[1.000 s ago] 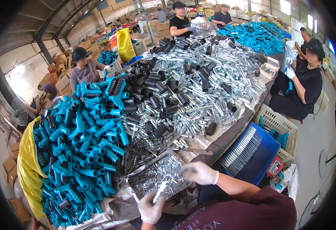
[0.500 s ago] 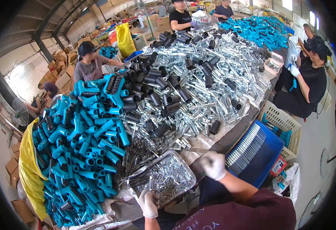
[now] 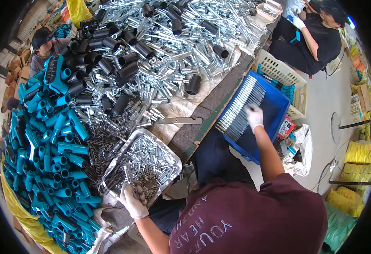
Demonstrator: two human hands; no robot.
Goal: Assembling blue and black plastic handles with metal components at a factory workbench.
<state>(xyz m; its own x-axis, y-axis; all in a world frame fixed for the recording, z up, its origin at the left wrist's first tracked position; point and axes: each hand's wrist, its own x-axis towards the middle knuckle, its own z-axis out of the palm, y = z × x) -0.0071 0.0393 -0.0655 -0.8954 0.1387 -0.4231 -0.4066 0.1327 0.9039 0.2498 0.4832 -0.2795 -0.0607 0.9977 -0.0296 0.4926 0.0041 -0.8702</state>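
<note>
My left hand (image 3: 134, 201), in a white glove, is closed at the near end of a clear plastic tray (image 3: 178, 164). A short silver cylindrical metal part (image 3: 128, 174) sticks up from its fingers; whatever else the palm holds is hidden. The tray contains small silver pins (image 3: 151, 154) and tiny brownish metal pieces (image 3: 146, 180). My right hand (image 3: 254, 115), also gloved, is over a blue bin (image 3: 274, 106) at the right, by a neat row of silver rods (image 3: 241, 111). Its fingers are smeared by motion, and I cannot see anything in them.
Teal tool bodies (image 3: 54, 156) are heaped at the left beside dark springs (image 3: 101, 148). Silver tubes and black sleeves (image 3: 127, 71) cover the far table. A flat metal bar (image 3: 181, 121) lies near the table edge. A cream crate (image 3: 297, 91) stands past the bin; a co-worker (image 3: 317, 38) sits beyond.
My right hand has moved from above the table edge to the rods in the blue bin. My left hand stays by the tray with the metal part. The view has tilted down and right.
</note>
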